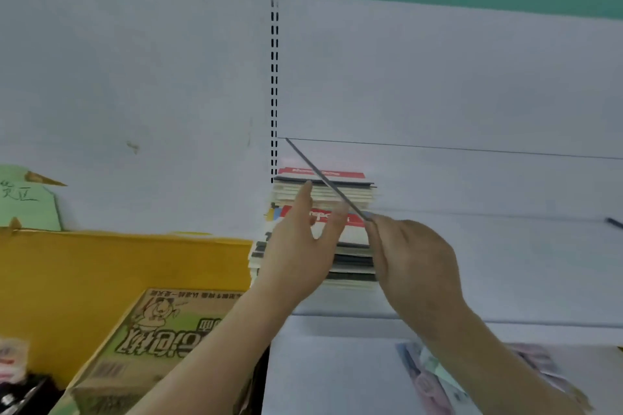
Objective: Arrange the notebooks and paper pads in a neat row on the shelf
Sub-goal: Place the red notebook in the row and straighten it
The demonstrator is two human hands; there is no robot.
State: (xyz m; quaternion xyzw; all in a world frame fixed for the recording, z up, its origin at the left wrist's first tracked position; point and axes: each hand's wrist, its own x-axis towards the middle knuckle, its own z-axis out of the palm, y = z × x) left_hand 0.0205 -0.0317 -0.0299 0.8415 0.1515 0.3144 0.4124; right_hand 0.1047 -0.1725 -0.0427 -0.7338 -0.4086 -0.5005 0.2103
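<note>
Head view: thin notebook (323,175) is seen edge-on, tilted, its long axis running up-left from the right hand (414,256) over the stack of notebooks (350,266) on the shelf (505,263). Right grip is clenched on its lower end. Left hand (296,246), released, fingers spread, touches the stack's front-left.

Your notebooks (350,194) stand on the shelf (505,266) at its far left; the cardboard box (151,340) sits nearer, left.
</note>
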